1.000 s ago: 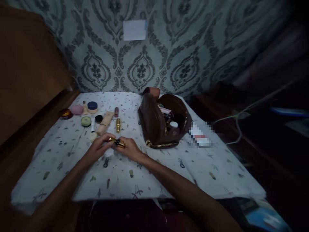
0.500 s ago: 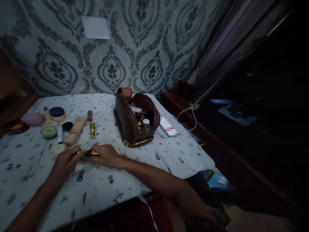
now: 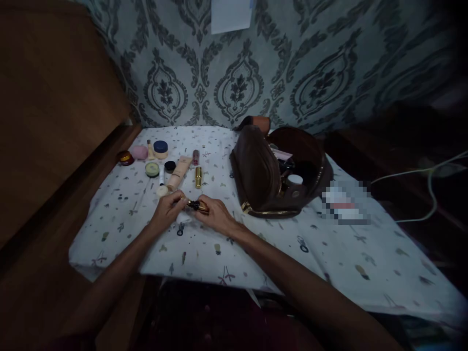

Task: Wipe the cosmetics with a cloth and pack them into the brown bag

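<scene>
Between my two hands, just above the cloth, is a slim gold-and-black tube that looks like a lipstick. My left hand pinches its left end with fingers closed. Around its right end my right hand is closed too. Just beyond them stands or lies a gold lipstick, which I cannot tell for sure. A beige squeeze tube lies left of it, and a small reddish bottle is farther back. A cream-coloured round item sits close to my left fingers.
An open brown cosmetic bag with several items inside stands to the right. Several jars, among them a blue-lidded jar and a green jar, are at the back left. A wooden cabinet borders the patterned tablecloth.
My view has turned left, so the hands and table things appear farther right, and more of the wooden cabinet shows. Both hands keep hold of the gold-and-black tube.
</scene>
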A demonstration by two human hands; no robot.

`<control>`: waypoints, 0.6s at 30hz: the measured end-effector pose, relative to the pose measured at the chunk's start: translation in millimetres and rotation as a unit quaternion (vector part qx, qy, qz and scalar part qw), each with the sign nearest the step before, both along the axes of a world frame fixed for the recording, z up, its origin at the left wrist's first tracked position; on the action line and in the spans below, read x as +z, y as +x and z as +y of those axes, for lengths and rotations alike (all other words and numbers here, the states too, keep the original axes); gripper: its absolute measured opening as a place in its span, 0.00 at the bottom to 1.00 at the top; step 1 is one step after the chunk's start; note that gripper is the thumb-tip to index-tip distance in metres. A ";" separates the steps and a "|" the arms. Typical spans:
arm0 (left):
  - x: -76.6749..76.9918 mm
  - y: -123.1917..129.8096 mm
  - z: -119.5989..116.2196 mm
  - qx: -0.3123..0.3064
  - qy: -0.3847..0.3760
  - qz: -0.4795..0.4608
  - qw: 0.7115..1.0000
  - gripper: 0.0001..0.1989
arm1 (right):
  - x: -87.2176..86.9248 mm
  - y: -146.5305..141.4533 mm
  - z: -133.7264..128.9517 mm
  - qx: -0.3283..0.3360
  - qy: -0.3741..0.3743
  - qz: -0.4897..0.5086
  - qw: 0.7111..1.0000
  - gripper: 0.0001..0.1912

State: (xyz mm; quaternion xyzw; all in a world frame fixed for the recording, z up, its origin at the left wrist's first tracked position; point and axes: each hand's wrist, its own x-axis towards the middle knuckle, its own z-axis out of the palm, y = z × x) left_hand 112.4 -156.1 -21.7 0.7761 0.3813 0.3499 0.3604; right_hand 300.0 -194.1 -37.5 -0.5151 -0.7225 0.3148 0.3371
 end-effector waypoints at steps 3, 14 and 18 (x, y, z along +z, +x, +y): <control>-0.4 -0.3 1.7 0.009 -0.004 0.004 1.000 0.20 | 1.1 1.9 -1.6 0.021 0.010 0.009 1.000 0.08; -0.3 -1.4 0.7 0.010 -0.012 0.012 1.000 0.20 | -3.3 6.3 -2.1 0.036 0.012 0.055 0.998 0.13; 0.3 -1.6 0.1 0.004 -0.007 0.011 1.000 0.18 | -3.0 6.4 -1.9 0.037 0.017 0.076 0.996 0.12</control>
